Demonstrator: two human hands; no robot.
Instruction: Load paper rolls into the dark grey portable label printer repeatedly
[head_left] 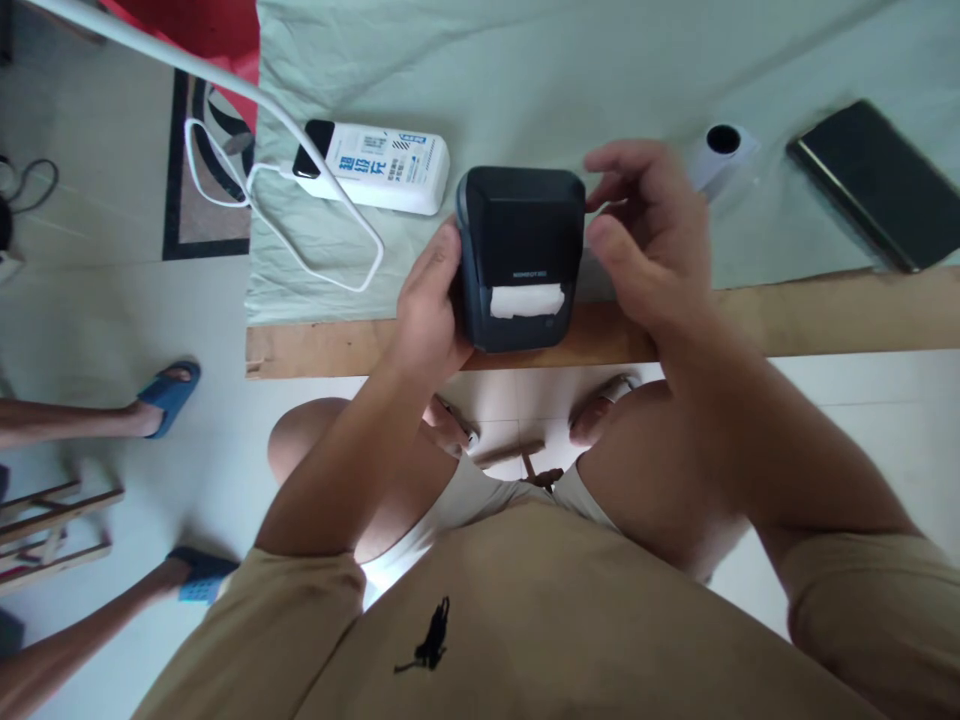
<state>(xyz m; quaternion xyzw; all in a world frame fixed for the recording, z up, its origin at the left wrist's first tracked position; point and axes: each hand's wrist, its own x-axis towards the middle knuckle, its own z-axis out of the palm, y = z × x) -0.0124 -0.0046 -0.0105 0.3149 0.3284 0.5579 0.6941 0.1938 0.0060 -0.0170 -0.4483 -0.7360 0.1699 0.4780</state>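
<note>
A dark portable label printer [521, 225] is held over the table's front edge, with a torn-looking white strip of paper [527, 300] at its lower front. My left hand [431, 305] grips the printer's left side, the thumb along its edge and the other fingers hidden. On the opposite side, my right hand [652, 235] has its fingers curved and parted. Its thumb and fingertips are very close to the printer's right edge; whether they touch it I cannot tell. Just beyond the right hand lies a white roll [724, 155] with a dark round opening.
A white power bank [386, 168] with a white cable [300, 262] lies at the left on the green cloth [510, 80]. A black phone-like slab [881, 185] rests at the right. The wooden table edge [825, 312] runs across. Another person's slippered feet [171, 398] are at left.
</note>
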